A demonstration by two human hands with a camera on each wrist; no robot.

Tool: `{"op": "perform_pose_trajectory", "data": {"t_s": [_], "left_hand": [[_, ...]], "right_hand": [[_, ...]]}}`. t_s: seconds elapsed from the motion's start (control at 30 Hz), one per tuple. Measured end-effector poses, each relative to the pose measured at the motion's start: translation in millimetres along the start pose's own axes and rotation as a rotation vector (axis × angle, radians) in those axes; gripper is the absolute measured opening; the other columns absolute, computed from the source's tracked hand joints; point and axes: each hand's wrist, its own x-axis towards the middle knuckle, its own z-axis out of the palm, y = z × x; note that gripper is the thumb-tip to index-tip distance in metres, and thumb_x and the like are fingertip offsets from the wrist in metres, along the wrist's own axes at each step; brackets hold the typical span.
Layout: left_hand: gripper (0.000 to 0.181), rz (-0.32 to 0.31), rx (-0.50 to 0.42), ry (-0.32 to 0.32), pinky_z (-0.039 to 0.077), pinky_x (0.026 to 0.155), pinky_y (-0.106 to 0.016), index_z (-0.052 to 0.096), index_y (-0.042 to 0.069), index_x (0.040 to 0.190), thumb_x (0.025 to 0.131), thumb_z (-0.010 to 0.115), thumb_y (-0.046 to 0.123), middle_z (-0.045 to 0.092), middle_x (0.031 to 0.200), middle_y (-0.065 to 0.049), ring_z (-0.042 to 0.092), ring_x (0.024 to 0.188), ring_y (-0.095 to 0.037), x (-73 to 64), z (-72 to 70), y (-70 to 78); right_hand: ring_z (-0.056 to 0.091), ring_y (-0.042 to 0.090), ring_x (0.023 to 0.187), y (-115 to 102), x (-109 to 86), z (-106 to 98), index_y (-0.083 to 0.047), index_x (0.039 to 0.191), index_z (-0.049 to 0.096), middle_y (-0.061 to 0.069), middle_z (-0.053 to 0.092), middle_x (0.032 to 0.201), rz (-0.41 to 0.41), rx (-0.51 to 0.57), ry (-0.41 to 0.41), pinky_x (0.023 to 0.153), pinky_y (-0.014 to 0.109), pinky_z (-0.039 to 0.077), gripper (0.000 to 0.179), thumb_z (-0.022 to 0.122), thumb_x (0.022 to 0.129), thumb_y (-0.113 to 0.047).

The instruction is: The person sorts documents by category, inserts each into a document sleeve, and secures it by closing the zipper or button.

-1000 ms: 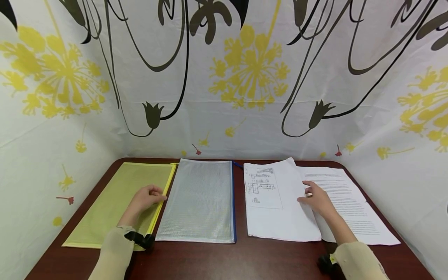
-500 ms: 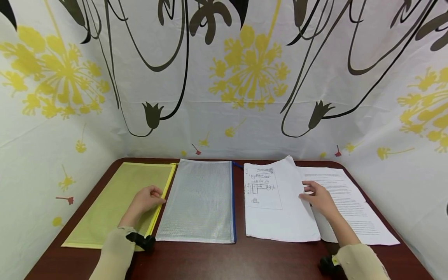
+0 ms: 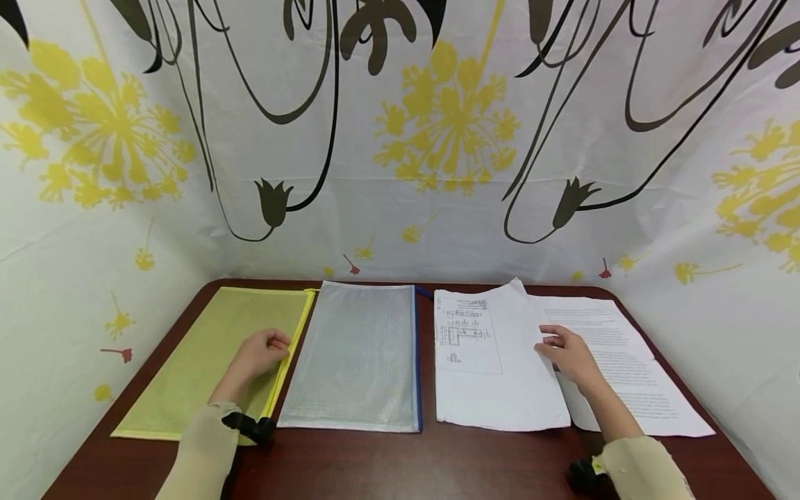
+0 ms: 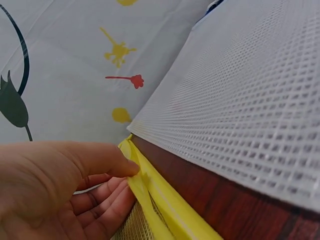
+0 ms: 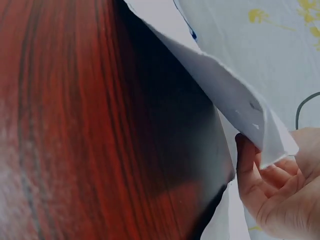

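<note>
In the head view my left hand (image 3: 260,353) is over the right edge of a yellow mesh zip pouch (image 3: 187,361) lying flat at the left. The left wrist view has the thumb and fingers pinching the pouch's yellow edge strip (image 4: 142,195), one layer apart from the strip beside it. My right hand (image 3: 571,356) holds the right edge of a few white sheets (image 3: 500,389) with a technical drawing. That edge is lifted off the table, and in the right wrist view fingers (image 5: 247,175) lie under the curled paper corner (image 5: 275,142).
A white mesh zip pouch (image 3: 356,361) with a blue edge lies between the yellow pouch and the drawing sheets. Printed text pages (image 3: 631,368) lie at the right, partly under my right arm. The dark wooden table (image 3: 350,465) backs onto a patterned curtain (image 3: 400,236).
My left thumb has drawn slightly left with the yellow edge. The drawing sheets have shifted a little left, and my right hand has moved slightly. The head view has tilted a touch.
</note>
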Motion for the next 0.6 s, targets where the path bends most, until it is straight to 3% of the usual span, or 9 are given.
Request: {"op": "perform_pose_trajectory", "data": {"t_s": [0.37,0.6], "left_hand": [[0.027,-0.032,-0.078,-0.003,0.050,0.071,-0.028,0.062,-0.008,0.115,0.094,0.060,0.008,0.066,0.105,-0.022,0.062,0.091,-0.025,-0.3,-8.0,-1.9],[0.031,-0.020,-0.128,0.006,0.050,0.074,-0.022,0.061,-0.011,0.118,0.094,0.062,0.009,0.067,0.111,-0.027,0.063,0.092,-0.017,1.2,-17.0,-2.6]], "right_hand": [[0.060,0.002,0.080,-3.9,0.3,0.6,0.010,0.138,0.044,0.032,0.063,0.122,0.062,0.095,-0.023,0.067,0.024,0.054,0.049,0.057,0.100,-0.017],[0.062,-0.001,0.078,-5.1,1.5,1.7,0.008,0.141,0.042,0.024,0.066,0.122,0.096,0.194,-0.034,0.068,0.024,0.056,0.050,0.056,0.101,-0.019]]}}
